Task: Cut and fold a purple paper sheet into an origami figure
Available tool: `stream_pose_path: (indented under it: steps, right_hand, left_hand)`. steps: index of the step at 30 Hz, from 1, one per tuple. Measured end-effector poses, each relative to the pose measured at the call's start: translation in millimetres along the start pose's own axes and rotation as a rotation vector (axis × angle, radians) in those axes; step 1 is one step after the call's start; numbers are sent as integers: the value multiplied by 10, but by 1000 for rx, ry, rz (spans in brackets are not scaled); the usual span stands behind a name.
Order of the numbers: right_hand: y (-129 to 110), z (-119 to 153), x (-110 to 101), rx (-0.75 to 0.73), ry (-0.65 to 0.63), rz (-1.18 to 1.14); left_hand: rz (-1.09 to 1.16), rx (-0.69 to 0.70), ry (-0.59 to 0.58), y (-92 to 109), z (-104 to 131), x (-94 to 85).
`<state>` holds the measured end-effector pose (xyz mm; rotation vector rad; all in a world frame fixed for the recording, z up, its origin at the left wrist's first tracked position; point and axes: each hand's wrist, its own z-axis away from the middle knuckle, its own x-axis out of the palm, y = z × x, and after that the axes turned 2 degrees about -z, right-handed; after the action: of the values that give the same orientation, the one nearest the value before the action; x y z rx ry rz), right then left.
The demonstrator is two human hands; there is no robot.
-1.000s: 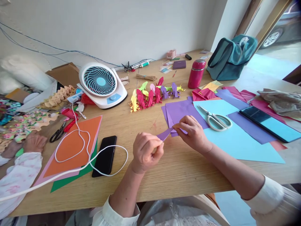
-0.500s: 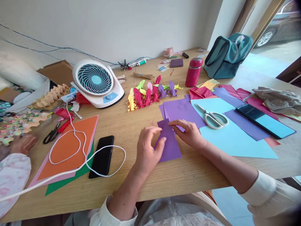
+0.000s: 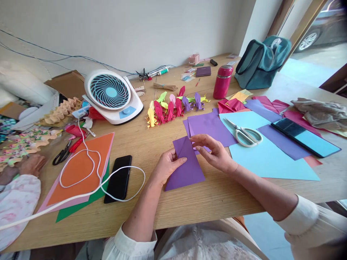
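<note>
- Your left hand is clamping the left edge of a creased purple paper sheet, thumb lying on top and fingers tucking underneath.
- That sheet is sitting right in front of you, near the front edge of the table, with slanting crease lines showing across its upper part.
- Your right hand is hovering at the sheet's upper right edge, thumb and forefinger standing apart; whether a fingertip is touching the paper, you cannot tell from here.
- Just behind, more purple sheets are lying in an overlapping stack.
- Over to the right, white-handled scissors are resting on a light blue sheet, and a glossy black device is lying beyond them.
- Behind the purple stack, a cluster of colourful folded paper figures is standing out in yellow, pink, green and purple.
- On your left, a black smartphone is lying beside an orange sheet, and a white cable is looping over both.
- Farther left, a co-worker's hand is resting near some frilled paper strips.
</note>
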<state>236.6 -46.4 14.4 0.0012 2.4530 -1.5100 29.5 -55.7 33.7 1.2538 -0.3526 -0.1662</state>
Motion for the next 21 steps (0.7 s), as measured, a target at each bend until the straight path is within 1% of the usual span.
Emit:
stream_pose_path:
  steps: [3,6,9,13,15,18,19,21]
  right_hand:
    - [35,-17,19,75,-36,-49]
    - [83,-4,77,153,-132,3]
    - [139,26,155,158,-208,53]
    - [185,41,216,159,-229,103]
    - [194,36,224,146,-235,125]
    - [204,29,228,111,-236,154]
    - [209,28,230,104,-236,159]
    - [220,32,235,95,-242,161]
  left_hand:
    - [34,94,128,-20,-58,-16]
    - [10,158,228,-72,-130,-74]
    - [-130,187,283,-156,-198,-166]
    - [-360,239,325,-267,-267,-292]
    - [-477,284,379,-297,-277,-326]
    - [-689,405,534,-292,-207,-308]
    - [-761,463,594,-277,-146,-281]
    - [-866,578,636,-233,51,-208]
